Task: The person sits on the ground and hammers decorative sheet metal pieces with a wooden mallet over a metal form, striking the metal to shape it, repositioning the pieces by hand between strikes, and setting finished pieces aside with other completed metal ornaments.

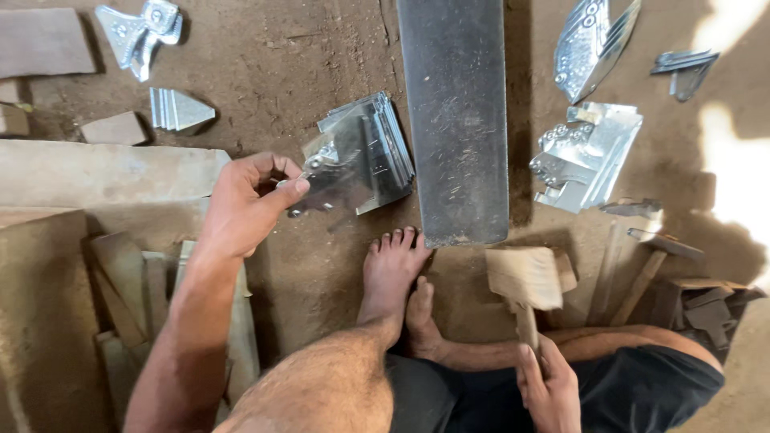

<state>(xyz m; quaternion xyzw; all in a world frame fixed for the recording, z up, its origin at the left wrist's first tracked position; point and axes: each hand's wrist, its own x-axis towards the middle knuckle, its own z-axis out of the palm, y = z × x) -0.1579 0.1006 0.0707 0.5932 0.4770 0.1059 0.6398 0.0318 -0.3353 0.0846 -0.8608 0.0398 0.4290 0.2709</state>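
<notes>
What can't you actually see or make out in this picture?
- Head view: right hand is cut off by the bottom edge; its fingers hide the wooden mallet handle's end.
- Left hand covers part of the metal piece it pinches.
- Top-right ground is washed out by glare.

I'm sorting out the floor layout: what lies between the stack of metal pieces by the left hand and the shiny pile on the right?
In the head view, a long dark metal bar lies between the stack and the shiny pile.

Left hand (255, 196) reaches forward with the arm extended, thumb and fingers pinched shut, left of the bare feet (399, 281). Right hand (548, 386) is fisted, right of them.
</notes>
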